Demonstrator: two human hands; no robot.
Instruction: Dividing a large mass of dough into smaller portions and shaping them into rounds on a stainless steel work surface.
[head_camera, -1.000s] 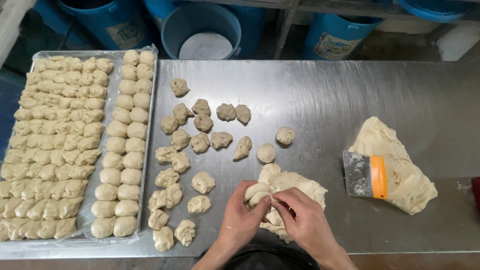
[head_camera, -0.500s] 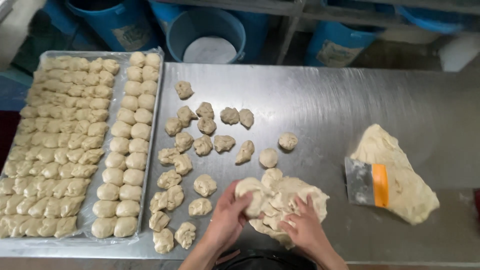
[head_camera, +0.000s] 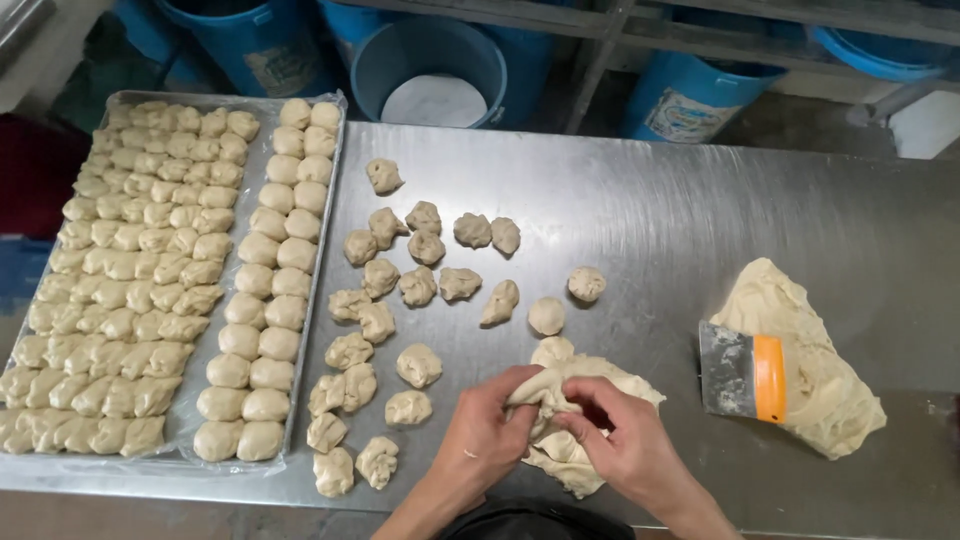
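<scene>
The lump of dough (head_camera: 585, 425) lies at the near edge of the steel worktop (head_camera: 640, 210), right under both hands, so neither has to reach: the left hand (head_camera: 490, 425) is on its left end and the right hand (head_camera: 625, 440) on its middle. The lump stretches roughly from the near edge up and to the right, with its far end just beside a rounded dough ball (head_camera: 546, 316).

Both hands are closed on the dough. The left hand's fingers curl in and pinch the upper left corner of the lump, knuckles toward the camera. The right hand lies over the lump, thumb and forefinger pinching the same ridge of dough from the other side, so the two grips nearly touch. Both wrists come in from the near edge, angled toward each other.

To the left of the hands, loose torn pieces (head_camera: 418, 364) are scattered across the worktop, the nearest just beside the left hand. Further left a tray (head_camera: 190, 445) holds rows of shaped pieces. Well to the right a larger dough mass (head_camera: 815, 380) sits with an orange-handled scraper (head_camera: 740, 372) resting on it, apart from both hands.
</scene>
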